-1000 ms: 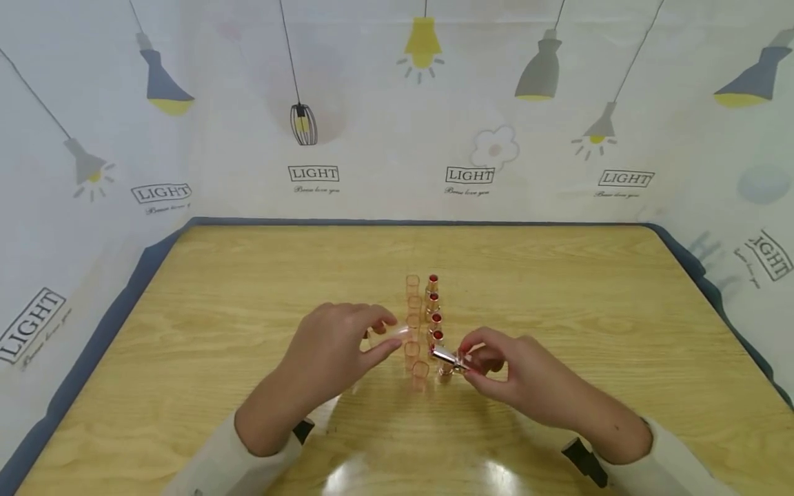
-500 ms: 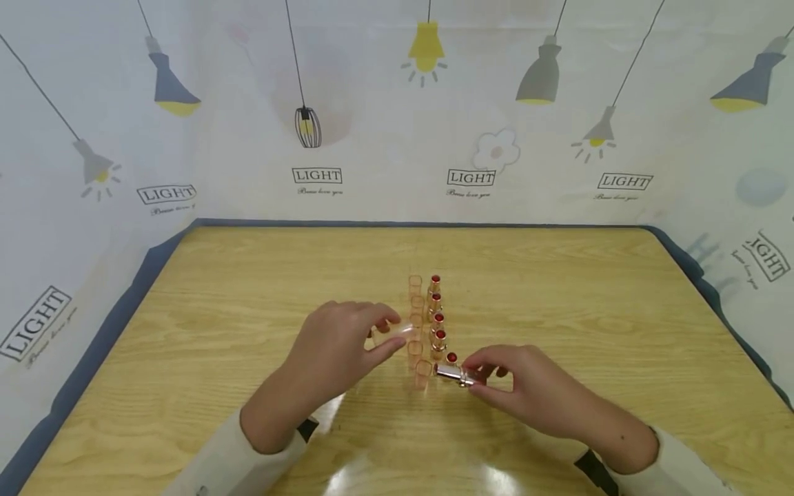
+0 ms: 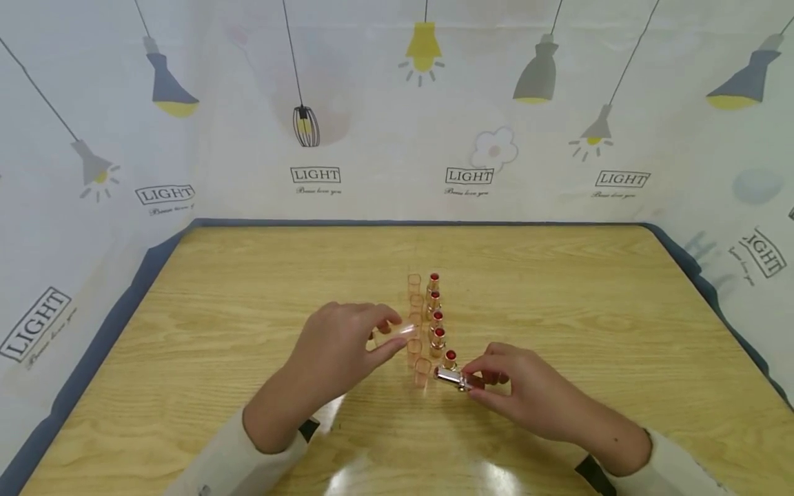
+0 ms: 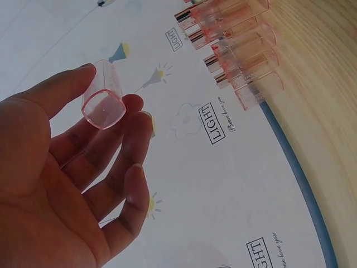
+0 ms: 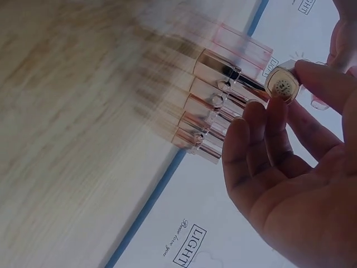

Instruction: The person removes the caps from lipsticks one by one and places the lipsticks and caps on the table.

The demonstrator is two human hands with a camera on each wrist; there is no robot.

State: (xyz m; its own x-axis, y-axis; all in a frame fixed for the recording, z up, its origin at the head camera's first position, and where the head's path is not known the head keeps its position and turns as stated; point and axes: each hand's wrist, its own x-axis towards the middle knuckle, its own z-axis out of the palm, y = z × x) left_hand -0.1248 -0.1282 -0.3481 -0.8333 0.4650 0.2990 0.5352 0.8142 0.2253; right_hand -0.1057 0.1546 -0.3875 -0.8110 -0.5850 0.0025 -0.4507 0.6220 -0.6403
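Observation:
In the head view my left hand [image 3: 341,355] holds a clear pinkish lipstick cap [image 4: 105,100] between thumb and fingertips, its open rim facing the left wrist camera. My right hand [image 3: 527,389] pinches an uncapped lipstick [image 3: 449,376] by its base, tilted on its side, with the silver tube and red tip pointing left. The round label on that base [image 5: 283,86] shows in the right wrist view. Just beyond it stands the nearest upright lipstick [image 3: 450,358]. Several more uncapped lipsticks [image 3: 438,334] stand upright in a line leading away, red tips up.
Left of the lipsticks runs a parallel row of clear caps [image 3: 422,372] standing on the wooden table [image 3: 248,275]. The nearest cap is close to the tip of the held lipstick. A white printed backdrop [image 3: 384,138] surrounds the table's far and side edges.
My right hand has brought the held lipstick toward the near side of the row, uncovering the nearest standing lipstick. My left hand stays almost in place with its cap.

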